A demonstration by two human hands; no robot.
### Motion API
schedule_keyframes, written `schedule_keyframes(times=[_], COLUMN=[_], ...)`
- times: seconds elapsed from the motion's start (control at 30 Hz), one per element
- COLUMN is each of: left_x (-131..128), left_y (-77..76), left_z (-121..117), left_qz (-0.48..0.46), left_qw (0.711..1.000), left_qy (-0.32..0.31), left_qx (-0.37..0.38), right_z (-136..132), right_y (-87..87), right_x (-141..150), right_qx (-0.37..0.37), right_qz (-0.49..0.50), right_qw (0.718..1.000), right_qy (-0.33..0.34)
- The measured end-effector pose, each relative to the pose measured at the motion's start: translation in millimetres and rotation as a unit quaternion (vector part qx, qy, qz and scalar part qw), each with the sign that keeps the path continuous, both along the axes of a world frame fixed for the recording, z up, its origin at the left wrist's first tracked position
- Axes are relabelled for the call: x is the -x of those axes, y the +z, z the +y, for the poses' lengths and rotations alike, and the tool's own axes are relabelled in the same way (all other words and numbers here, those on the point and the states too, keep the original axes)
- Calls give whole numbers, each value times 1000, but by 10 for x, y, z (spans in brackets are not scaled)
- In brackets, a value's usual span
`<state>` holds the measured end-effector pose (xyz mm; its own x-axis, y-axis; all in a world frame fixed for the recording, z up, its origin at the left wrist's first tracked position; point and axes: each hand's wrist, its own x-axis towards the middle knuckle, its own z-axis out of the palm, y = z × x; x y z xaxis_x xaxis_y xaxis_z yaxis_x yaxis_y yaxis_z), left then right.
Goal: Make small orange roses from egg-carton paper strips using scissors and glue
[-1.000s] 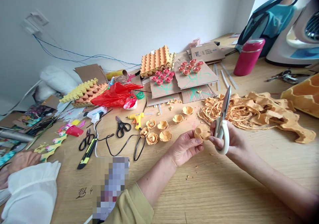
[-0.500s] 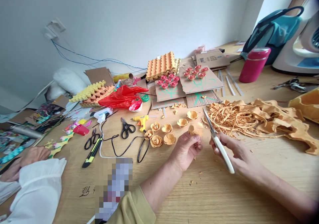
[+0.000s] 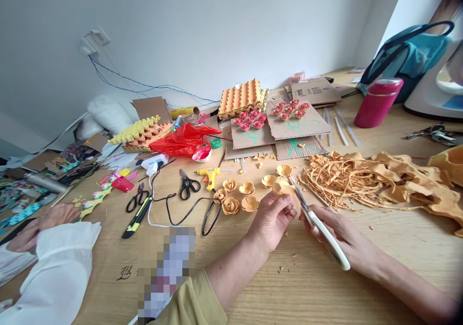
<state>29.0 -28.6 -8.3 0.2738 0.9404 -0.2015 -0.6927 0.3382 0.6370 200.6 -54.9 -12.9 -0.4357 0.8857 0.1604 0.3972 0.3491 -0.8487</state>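
Between the thumb and fingers of my left hand (image 3: 272, 219) is a small orange egg-carton cup (image 3: 282, 187). My right hand (image 3: 334, 231) grips white-handled scissors (image 3: 327, 238), their blades pointing up and left right beside the cup's edge. Whether the blades touch the cup I cannot tell. Just beyond the held piece sit two loose orange cups (image 3: 284, 170). Left of my left hand stand several cut flower cups, some with rolled centres like the rose (image 3: 230, 206). A heap of orange trimmings (image 3: 333, 182) lies to the right of the scissors.
Behind are cardboard sheets (image 3: 298, 129) with pink flowers and stacked egg trays (image 3: 239, 97). Leftward lie a yellow glue gun (image 3: 211, 176), black scissors (image 3: 188, 185), a utility knife (image 3: 137, 218) and cables. A pink flask (image 3: 378, 103) stands right. Another person's hands (image 3: 60, 215) rest at far left.
The scissors have come closer to the held cup, their blades now beside its edge. The whole view has shifted slightly, moving the table items a little right and down.
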Motion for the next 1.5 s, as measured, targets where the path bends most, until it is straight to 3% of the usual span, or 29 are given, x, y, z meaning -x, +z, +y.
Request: schedule_keyframes(times=[0.5, 0.87, 1.5], left_x=[-50, -54, -24], left_y=[-9, -12, 5], left_z=[-62, -78, -44], left_qz=[34, 37, 25], left_qw=[998, 997, 999], left_qy=[-29, -42, -3], left_qx=[-50, -46, -22], right_z=[-3, -19, -45], right_y=[-50, -102, -131], right_x=[-19, -27, -81], right_qx=[-23, -27, -9], right_qz=[-3, 1, 4], right_qw=[999, 999, 1000], right_qy=[30, 20, 17])
